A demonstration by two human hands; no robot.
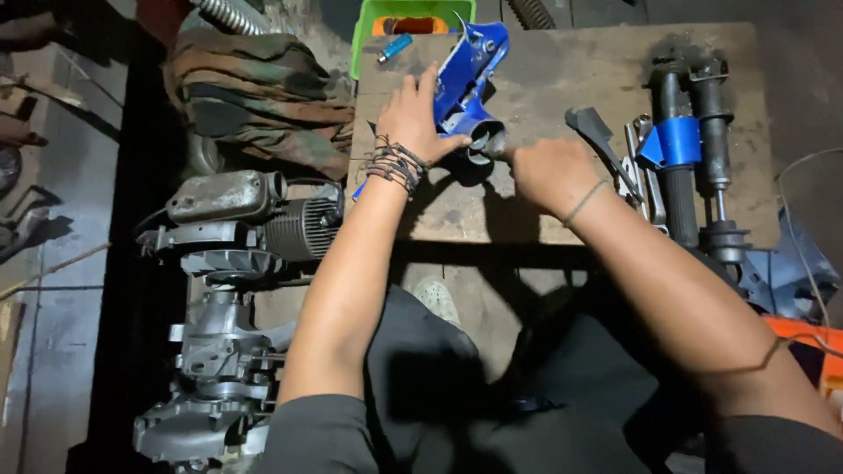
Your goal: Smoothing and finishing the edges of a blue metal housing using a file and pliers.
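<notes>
Bracket, blue painted metal (465,83), sitting near the middle of a worn wooden bench top (571,70), tilted, its round socket end pointing toward the person. Left hand (417,118) is gripping the bracket's side, fingers wrapped closed around the blue body; corded bands are circling that wrist. Right hand (549,171) is lying closed as a fist just beside the socket, pressing something small and dark against it; what it is clasping cannot be told. Black lever (597,132) is lying just right of that hand. Fork assembly (694,149), dark tubes with a blue clamp, is lying along the bench's right side. Green plastic bin (413,22) is standing at the far edge. Engine parts (228,298), grey cast metal, are resting on the floor at left, below a folded camouflage cloth (263,88).
</notes>
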